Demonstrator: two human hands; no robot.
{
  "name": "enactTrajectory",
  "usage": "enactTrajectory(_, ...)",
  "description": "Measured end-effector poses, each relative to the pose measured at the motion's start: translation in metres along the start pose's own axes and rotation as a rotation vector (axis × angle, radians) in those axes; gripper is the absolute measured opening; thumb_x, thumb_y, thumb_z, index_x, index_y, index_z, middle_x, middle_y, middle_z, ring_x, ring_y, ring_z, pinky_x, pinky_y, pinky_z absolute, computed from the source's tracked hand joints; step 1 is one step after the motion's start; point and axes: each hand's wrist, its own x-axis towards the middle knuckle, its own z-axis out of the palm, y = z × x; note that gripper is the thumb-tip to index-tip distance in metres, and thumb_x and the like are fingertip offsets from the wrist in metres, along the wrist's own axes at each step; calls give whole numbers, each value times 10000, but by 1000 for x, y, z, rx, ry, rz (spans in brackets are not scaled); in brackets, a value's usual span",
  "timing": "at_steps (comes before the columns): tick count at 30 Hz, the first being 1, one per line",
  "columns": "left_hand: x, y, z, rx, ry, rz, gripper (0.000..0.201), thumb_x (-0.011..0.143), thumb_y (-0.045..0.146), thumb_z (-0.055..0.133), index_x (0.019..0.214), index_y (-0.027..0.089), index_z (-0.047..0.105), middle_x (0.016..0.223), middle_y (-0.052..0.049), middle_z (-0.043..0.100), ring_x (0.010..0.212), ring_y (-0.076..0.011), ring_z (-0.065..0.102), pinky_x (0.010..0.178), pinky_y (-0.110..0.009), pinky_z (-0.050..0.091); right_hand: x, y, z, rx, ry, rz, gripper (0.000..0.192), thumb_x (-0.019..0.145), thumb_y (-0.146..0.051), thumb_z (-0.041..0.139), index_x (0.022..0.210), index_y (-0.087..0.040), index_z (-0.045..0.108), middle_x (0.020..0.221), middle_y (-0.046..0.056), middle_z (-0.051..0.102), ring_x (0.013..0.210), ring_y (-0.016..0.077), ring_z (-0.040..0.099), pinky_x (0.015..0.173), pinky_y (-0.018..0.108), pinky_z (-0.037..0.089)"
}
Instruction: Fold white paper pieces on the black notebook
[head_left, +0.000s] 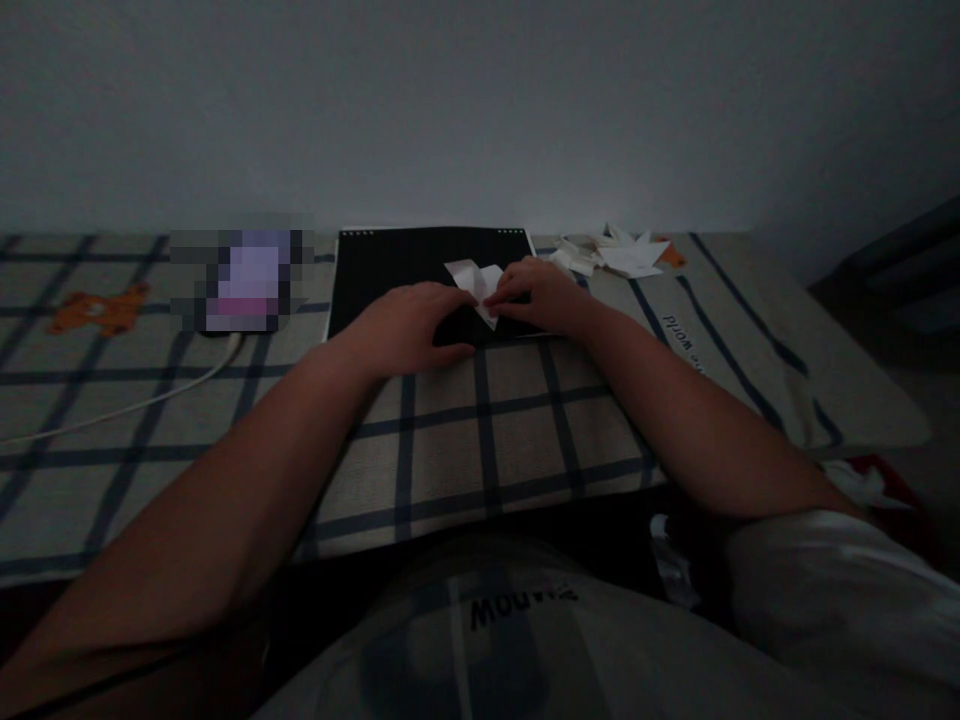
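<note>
A small white folded paper [477, 282] lies on a black pad [390, 265] that rests on a checked bedcover [480, 420]. My left hand [409, 325] lies flat on the pad, fingertips touching the paper's left lower edge. My right hand [534, 292] presses down on the paper's right side with bent fingers. Part of the paper is hidden under both hands.
A pile of white folded paper pieces [615, 253] lies right of the pad near the wall. A blurred-out object [244, 280] with a white cable [135, 405] sits to the left. An orange bear print [101, 308] marks the cover. The bed's edge drops off at right.
</note>
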Motion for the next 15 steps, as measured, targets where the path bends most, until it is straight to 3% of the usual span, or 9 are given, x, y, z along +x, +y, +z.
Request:
enactTrajectory(5, -1, 4, 1, 43, -22, 12, 708, 1019, 570, 594, 1620, 204, 675, 1741, -130, 603, 1579, -378, 583, 1323, -515, 466, -1, -1, 1, -19, 8, 8, 270, 1049, -492, 749, 1095, -293, 925, 1117, 73, 825, 1059, 271, 627, 970, 439, 411)
enactTrajectory(15, 1, 3, 3, 35, -41, -7, 709, 1022, 579, 619, 1645, 244, 661, 1743, -91, 604, 1582, -346, 580, 1335, -466, 459, -3, -3, -1, -46, -13, 3, 328, 1087, -558, 705, 1147, -320, 923, 1135, 81, 809, 1096, 287, 629, 976, 460, 432)
